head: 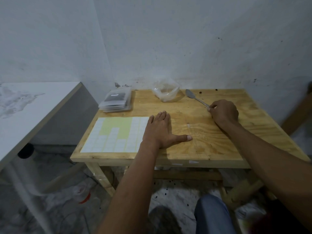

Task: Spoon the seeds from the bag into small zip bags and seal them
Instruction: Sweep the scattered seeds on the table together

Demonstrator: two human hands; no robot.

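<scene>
The spoon (196, 98) lies flat on the table (236, 132), long axis from bowl at 10 o'clock to handle at 4 o'clock. The right hand (223, 112) pinches the handle end. The open seed bag (165, 91) sits at 9 o'clock of the bowl. The stack of zip bags (116, 101) looks untouched; filling appears not yet begun. The left hand (160, 130) rests flat, fingers spread.

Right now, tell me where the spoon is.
The spoon lies at the table's far right, just right of the seed bag, its handle pinched by the right hand.
</scene>
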